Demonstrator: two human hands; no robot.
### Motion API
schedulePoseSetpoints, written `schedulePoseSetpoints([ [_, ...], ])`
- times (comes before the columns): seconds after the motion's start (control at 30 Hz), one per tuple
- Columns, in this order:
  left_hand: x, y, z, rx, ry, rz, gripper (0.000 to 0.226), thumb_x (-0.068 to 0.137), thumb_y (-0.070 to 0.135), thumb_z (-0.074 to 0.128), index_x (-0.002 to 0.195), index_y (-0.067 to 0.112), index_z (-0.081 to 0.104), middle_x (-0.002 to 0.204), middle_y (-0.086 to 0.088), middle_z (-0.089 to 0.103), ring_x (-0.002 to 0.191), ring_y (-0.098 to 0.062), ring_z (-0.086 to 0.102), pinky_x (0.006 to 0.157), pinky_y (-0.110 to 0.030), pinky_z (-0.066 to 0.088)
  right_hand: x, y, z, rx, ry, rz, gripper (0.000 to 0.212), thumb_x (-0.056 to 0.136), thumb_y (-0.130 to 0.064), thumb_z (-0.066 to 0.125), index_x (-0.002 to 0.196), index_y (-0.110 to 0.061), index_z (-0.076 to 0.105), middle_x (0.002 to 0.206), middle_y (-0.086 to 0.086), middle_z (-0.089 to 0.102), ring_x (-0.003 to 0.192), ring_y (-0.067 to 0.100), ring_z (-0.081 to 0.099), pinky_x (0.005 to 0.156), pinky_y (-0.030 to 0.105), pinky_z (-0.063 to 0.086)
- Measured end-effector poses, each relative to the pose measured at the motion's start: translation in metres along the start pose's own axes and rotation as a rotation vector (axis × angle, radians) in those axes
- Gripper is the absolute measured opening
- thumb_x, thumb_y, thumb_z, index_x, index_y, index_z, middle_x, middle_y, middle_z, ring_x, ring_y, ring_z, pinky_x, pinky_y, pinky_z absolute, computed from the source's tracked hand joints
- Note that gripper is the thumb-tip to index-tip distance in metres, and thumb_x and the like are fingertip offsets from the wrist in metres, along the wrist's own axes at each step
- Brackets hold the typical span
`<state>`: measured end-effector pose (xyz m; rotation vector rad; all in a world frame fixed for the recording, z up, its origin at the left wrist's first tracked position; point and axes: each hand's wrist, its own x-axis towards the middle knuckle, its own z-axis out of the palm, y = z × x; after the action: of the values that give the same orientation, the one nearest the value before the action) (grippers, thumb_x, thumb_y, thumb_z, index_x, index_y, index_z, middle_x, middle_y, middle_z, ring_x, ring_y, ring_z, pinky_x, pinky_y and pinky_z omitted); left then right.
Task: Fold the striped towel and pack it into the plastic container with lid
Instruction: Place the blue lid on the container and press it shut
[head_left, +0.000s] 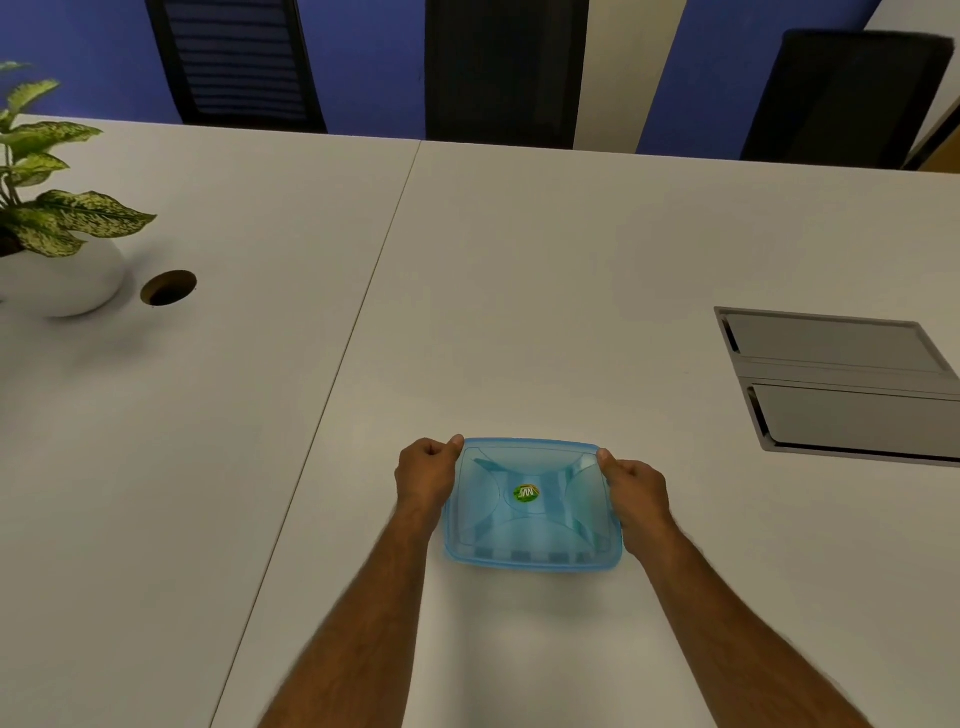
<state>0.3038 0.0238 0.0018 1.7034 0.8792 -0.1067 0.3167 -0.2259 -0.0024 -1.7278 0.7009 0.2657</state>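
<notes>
A blue see-through plastic container rests on the white table near me, with its lid on top and a round sticker at the lid's middle. Through the plastic I make out dark and pale stripes of the towel along the near wall. My left hand grips the container's left side, thumb pressed on the far left corner of the lid. My right hand grips the right side, thumb on the far right corner.
A potted plant in a white pot stands at the far left beside a round cable hole. A grey hinged cable hatch is set into the table at the right. Black chairs line the table's far edge.
</notes>
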Motion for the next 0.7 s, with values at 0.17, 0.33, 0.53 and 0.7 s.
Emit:
schedulePoseSetpoints([
  [0.17,-0.011,-0.005,-0.003,0.003,0.021,0.071,0.037,0.088,0.045,0.066,0.065,0.018,0.058,0.065,0.005,0.059,0.065,-0.016,0.054,0.057,-0.028,0.042,-0.023,0.008,-0.021,0.1,-0.052,0.075,0.033,0.085,-0.037,0.073,0.099,-0.008,0.069,0.1,0.014,0.073,0.084,0.029,0.066,0.077,0.046,0.058],
  [0.33,-0.037,-0.014,-0.023,-0.083,-0.127,0.047,0.044,0.075,0.06,0.074,0.084,0.017,0.067,0.083,0.001,0.069,0.077,-0.02,0.067,0.063,-0.035,0.057,-0.048,0.024,-0.037,0.004,-0.18,0.118,0.041,0.072,-0.013,0.083,0.109,-0.018,0.066,0.099,0.014,0.076,0.084,0.03,0.071,0.073,0.041,0.054],
  [0.53,-0.067,-0.033,-0.047,0.039,-0.439,-0.05,0.078,0.053,0.021,0.095,0.119,0.027,0.053,0.108,-0.006,0.064,0.093,-0.021,0.068,0.064,-0.032,0.058,-0.06,0.025,-0.039,0.025,-0.193,0.135,0.046,0.071,-0.006,0.085,0.11,-0.014,0.062,0.101,0.02,0.075,0.081,0.03,0.072,0.064,0.036,0.054],
  [0.7,-0.076,-0.04,-0.045,0.014,-0.381,0.017,0.081,0.06,0.006,0.092,0.13,0.017,0.052,0.108,-0.009,0.062,0.096,-0.027,0.067,0.064,-0.032,0.057,-0.063,0.029,-0.038,0.071,-0.17,0.136,0.047,0.072,-0.005,0.085,0.113,-0.01,0.062,0.1,0.02,0.075,0.081,0.03,0.072,0.071,0.039,0.056],
])
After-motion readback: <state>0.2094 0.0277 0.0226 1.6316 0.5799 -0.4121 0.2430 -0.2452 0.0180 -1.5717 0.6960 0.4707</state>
